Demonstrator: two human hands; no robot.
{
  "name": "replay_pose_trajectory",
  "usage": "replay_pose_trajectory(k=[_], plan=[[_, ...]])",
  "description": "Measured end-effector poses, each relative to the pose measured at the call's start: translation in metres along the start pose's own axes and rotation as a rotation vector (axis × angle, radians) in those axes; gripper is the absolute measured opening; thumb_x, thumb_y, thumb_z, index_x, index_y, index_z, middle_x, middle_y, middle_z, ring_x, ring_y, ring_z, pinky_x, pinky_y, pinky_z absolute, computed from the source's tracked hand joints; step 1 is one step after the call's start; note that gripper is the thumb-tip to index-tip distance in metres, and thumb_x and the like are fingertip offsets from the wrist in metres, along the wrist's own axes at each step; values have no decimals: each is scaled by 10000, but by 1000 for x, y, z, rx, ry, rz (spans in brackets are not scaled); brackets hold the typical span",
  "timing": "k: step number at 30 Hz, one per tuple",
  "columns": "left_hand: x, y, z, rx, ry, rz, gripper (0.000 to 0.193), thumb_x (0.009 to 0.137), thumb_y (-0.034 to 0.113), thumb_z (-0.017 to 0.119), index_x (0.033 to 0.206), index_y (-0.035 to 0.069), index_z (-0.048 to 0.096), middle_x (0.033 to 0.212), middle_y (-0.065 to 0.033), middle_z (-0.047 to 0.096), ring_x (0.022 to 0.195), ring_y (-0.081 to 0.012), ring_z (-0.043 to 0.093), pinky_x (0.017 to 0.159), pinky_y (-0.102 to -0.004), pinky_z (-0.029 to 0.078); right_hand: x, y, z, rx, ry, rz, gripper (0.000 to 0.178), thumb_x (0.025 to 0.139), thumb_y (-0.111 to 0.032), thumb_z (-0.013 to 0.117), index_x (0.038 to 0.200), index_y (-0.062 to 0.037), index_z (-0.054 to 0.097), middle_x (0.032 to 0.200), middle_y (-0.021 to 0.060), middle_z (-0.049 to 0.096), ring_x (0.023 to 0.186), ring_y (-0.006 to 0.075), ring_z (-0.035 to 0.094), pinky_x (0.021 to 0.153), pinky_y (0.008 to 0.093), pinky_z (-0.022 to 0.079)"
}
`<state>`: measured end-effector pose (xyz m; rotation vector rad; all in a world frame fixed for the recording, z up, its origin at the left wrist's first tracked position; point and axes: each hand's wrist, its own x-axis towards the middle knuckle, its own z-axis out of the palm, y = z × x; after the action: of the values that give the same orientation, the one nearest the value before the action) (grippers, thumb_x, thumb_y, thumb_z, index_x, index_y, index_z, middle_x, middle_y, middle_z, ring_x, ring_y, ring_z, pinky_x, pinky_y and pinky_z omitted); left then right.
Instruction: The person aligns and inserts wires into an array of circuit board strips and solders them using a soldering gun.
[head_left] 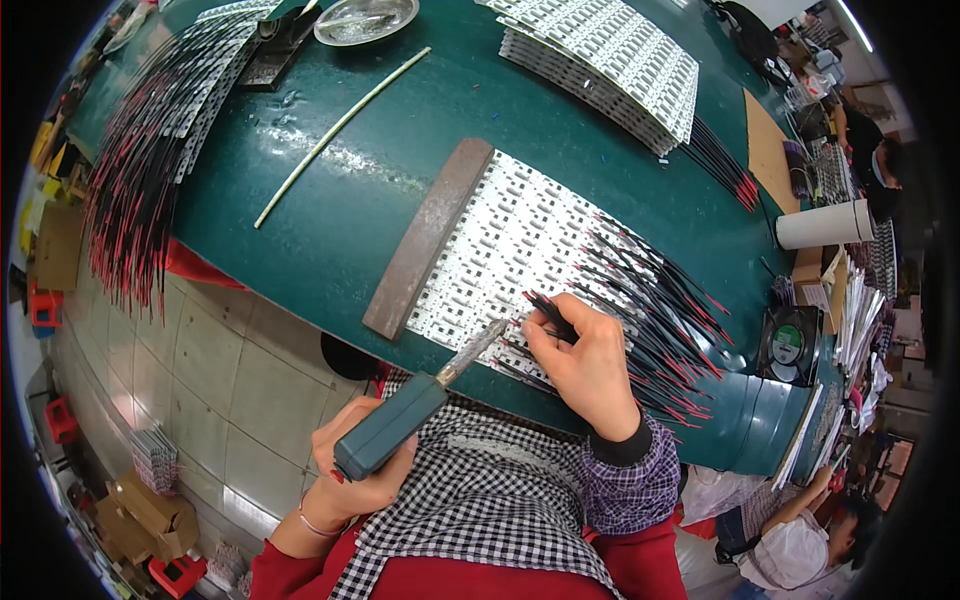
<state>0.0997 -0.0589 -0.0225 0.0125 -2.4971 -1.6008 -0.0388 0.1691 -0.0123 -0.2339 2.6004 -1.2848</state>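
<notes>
A white circuit board panel [515, 235] with rows of small parts lies on the green table, a brown bar [430, 240] along its left edge. My left hand [380, 487] is closed around the dark green handle of a soldering iron [400, 420]. The iron's tip meets the panel's lower part, close to my right fingers. In my right hand [592, 362], closed in a pinch, is a small bunch of black wires [556, 318] with red ends. More red-tipped black wires [665, 300] spread from the panel's right side.
Stacked white panels [605, 60] stand at the far right. Wired panels [190, 110] hang over the table's left edge. A pale stick [340, 130], a metal dish [366, 18], a solder reel [787, 343] and a white cylinder [825, 225] lie around. Another person [800, 540] sits at lower right.
</notes>
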Motion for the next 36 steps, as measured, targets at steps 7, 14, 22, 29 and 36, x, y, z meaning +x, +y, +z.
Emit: replay_pose_trajectory(k=[7,14,22,29,36], plan=[[-18,-10,0,-85,10,-167,267,710,-33,783,970,-58,729,868,-155,696,715,-263,686,637,-318,545,1,2,-1,-39,-5,-17,161,906,-88,716,873,60,660,720,185,681,564,239,670,502,363,479],[-17,-8,-3,-114,28,-219,297,715,-23,787,1002,-70,730,913,-170,712,753,-249,702,670,-310,556,-2,-8,-17,-82,-126,-28,115,955,-48,670,1022,44,655,876,179,638,769,360,625,696,418,481],[-6,-7,2,-209,97,-239,324,731,-34,778,1047,-82,728,974,-189,724,820,-257,719,734,-308,570,-1,-13,-19,-58,95,-215,233,914,22,691,1146,10,713,923,116,553,743,229,551,639,340,430],[1,-3,1,-190,40,-252,343,737,-30,781,1073,-80,726,997,-189,727,843,-258,726,752,-310,574,3,-4,-8,-13,112,-205,181,915,-11,707,1092,23,724,837,111,573,642,211,549,558,336,433],[-2,-5,2,-204,39,-344,340,738,-30,779,1071,-72,730,1013,-183,733,858,-246,732,756,-298,575,4,-4,-3,9,154,-95,124,894,-28,722,1009,20,713,810,112,654,562,204,576,539,330,458]])
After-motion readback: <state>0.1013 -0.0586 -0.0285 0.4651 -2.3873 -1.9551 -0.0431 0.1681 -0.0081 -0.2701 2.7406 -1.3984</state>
